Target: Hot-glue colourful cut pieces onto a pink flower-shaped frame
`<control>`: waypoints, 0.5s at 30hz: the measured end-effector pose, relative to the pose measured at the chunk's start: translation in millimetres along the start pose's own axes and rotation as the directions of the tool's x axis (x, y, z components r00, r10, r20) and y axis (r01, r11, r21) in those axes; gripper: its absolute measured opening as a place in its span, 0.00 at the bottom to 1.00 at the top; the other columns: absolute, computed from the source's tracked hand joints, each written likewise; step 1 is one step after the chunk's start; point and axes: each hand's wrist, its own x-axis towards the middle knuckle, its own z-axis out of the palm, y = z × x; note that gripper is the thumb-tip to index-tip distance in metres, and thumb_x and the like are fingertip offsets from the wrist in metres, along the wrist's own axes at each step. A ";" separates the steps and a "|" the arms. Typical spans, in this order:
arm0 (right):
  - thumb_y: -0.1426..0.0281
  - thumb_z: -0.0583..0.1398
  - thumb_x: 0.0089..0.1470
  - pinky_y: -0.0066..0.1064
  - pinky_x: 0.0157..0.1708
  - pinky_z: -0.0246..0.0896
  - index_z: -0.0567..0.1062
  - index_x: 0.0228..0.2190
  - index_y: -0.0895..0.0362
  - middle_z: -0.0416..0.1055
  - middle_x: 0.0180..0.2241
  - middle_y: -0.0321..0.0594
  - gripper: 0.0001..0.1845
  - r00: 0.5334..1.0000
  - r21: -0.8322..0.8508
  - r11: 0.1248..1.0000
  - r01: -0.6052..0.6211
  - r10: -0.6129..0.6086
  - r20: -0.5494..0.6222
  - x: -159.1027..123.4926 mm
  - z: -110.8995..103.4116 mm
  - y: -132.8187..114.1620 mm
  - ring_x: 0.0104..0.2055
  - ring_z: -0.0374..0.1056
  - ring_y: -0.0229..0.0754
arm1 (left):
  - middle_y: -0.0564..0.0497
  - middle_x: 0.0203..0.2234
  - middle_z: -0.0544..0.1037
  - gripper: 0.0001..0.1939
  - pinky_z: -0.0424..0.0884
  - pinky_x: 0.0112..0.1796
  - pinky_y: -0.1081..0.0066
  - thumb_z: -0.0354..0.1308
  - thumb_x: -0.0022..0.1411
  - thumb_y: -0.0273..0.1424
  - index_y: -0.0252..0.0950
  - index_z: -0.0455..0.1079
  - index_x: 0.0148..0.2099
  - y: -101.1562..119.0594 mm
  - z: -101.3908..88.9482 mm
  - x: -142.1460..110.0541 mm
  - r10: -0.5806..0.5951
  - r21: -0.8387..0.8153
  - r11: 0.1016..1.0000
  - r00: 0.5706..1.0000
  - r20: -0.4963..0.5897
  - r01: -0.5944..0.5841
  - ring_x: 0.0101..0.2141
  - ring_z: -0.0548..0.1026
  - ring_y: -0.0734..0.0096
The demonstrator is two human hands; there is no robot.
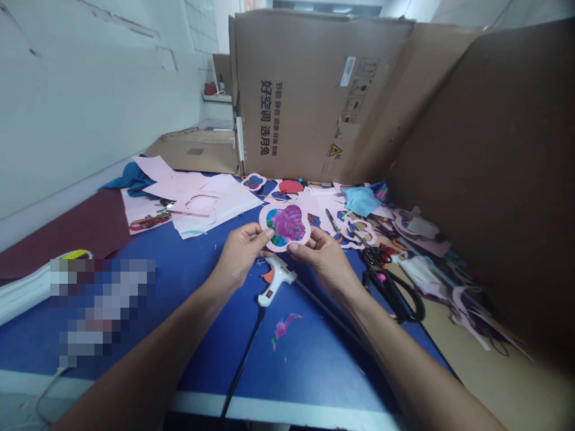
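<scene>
Between my two hands is a pink scalloped paper frame with a purple flower print (290,224) inside it, on a blue and green ground. My left hand (246,248) pinches its left edge, thumb on the front. My right hand (324,256) pinches the lower right edge the same way. Just below the piece a white glue gun (275,282) with an orange trigger lies on the blue table (202,353), its black cord running toward the front edge. A thin curved scrap of printed fabric (284,329) lies nearer to me.
Pink paper sheets (224,197) lie at the back left, beside a blue cloth (135,176). A similar small framed piece (254,182) and a red round piece (291,187) are at the back. Black-handled scissors (399,293) and paper scraps (417,224) crowd the right. A tall cardboard box (309,120) walls the far side.
</scene>
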 end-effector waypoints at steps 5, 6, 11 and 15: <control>0.64 0.82 0.39 0.35 0.42 0.72 0.85 0.43 0.52 0.87 0.41 0.38 0.28 1.000 0.013 1.000 0.009 -0.009 -0.002 0.8 -0.1 0.7 0.39 0.78 0.44 | 0.48 0.30 0.84 0.25 0.81 0.33 0.71 0.82 0.50 0.49 0.34 0.78 0.33 1.0 0.8 -0.5 -0.056 -0.061 0.996 0.998 0.020 0.058 0.31 0.81 0.69; 0.64 0.82 0.39 0.35 0.41 0.72 0.85 0.43 0.52 0.87 0.41 0.38 0.28 1.000 0.016 1.000 0.005 -0.005 -0.002 1.0 -0.2 1.0 0.39 0.78 0.43 | 0.48 0.30 0.84 0.25 0.80 0.33 0.72 0.82 0.49 0.49 0.34 0.78 0.33 1.1 0.9 -0.4 -0.064 -0.077 0.995 0.998 0.021 0.066 0.31 0.81 0.70; 0.64 0.82 0.39 0.35 0.40 0.71 0.85 0.42 0.51 0.86 0.40 0.38 0.27 1.000 0.013 1.000 0.010 -0.010 -0.013 1.4 -0.2 2.8 0.37 0.77 0.43 | 0.47 0.31 0.85 0.26 0.79 0.31 0.72 0.84 0.47 0.48 0.33 0.78 0.34 1.1 0.7 0.0 -0.101 -0.138 0.985 0.994 0.033 0.105 0.31 0.81 0.69; 0.63 0.82 0.39 0.35 0.38 0.70 0.85 0.42 0.52 0.86 0.38 0.38 0.27 1.000 0.004 1.000 0.012 -0.012 -0.019 1.3 -0.1 3.1 0.35 0.76 0.43 | 0.45 0.34 0.86 0.26 0.79 0.32 0.71 0.83 0.48 0.48 0.33 0.82 0.39 1.3 0.8 -0.6 -0.122 -0.143 0.981 0.990 0.065 0.130 0.32 0.82 0.68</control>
